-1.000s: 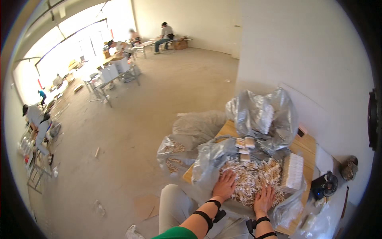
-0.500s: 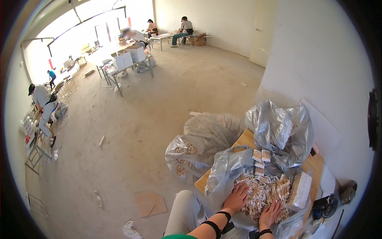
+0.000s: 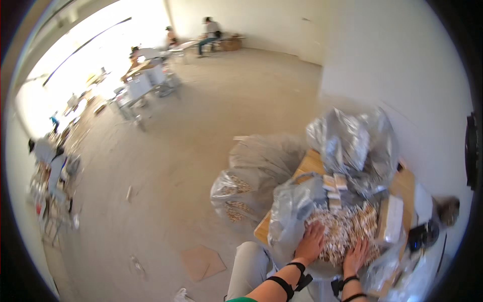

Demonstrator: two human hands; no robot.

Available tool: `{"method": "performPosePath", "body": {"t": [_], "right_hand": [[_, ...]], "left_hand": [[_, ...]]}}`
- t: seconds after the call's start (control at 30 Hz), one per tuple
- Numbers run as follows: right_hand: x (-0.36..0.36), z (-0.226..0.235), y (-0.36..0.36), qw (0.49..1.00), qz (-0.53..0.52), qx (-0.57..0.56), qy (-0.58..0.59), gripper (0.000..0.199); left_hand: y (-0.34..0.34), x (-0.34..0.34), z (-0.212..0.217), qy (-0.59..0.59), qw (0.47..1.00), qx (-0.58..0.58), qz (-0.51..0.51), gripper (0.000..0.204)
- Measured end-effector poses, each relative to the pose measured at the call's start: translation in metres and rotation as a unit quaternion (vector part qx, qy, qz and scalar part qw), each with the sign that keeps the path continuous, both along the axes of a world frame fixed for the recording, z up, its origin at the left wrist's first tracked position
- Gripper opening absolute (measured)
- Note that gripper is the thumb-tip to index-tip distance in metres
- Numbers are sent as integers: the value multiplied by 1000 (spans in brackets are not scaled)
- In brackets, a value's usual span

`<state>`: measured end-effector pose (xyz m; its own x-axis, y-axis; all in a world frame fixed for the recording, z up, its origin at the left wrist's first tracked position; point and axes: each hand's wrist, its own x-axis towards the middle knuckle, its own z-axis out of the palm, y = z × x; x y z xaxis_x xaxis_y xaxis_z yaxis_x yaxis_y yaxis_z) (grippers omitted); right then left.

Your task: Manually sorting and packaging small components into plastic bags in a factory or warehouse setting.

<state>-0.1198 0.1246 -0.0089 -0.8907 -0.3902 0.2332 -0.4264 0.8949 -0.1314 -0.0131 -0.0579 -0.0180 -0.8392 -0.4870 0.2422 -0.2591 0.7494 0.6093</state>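
Observation:
A loose heap of cotton swabs (image 3: 338, 232) lies spread over a grey plastic bag on a wooden table (image 3: 263, 227). My left hand (image 3: 310, 242) rests on the heap's left side with fingers stretched out. On its near right edge lies my right hand (image 3: 356, 255), its fingers also extended among the swabs. Neither hand is closed around anything. Several small packs of swabs (image 3: 334, 184) are stacked just beyond the heap. To the right of it stands a white, plastic-wrapped block of packs (image 3: 390, 220).
A large clear bag (image 3: 352, 146) stands at the table's far end. Another bag with swabs (image 3: 232, 194) sits on the floor to the left. A black device (image 3: 422, 235) is at the right. Cardboard (image 3: 203, 262) lies on the floor; several people work at far tables (image 3: 136, 95).
The whole view has shifted and blurred with my head's movement, so the table appears slightly farther right. Both hands stay on the swabs with fingers extended.

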Motion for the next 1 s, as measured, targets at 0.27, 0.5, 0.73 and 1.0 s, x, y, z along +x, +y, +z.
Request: {"method": "performPosePath", "body": {"t": [0.27,0.5,0.73,1.0], "right_hand": [[-7,5,-4,1000,-11,-21,14,50],[-2,11,0,999,-34,-14,-9,49],[1,13,-2,999,-32,-21,-15,47],[-2,17,1,998,-16,-56,12,45]], "left_hand": [[-3,-9,5,-1,999,-42,32,46],[-1,-4,4,1,998,-59,21,45],[-4,-4,5,-9,997,-72,35,43],[-4,-8,3,-9,995,-97,24,43]]}}
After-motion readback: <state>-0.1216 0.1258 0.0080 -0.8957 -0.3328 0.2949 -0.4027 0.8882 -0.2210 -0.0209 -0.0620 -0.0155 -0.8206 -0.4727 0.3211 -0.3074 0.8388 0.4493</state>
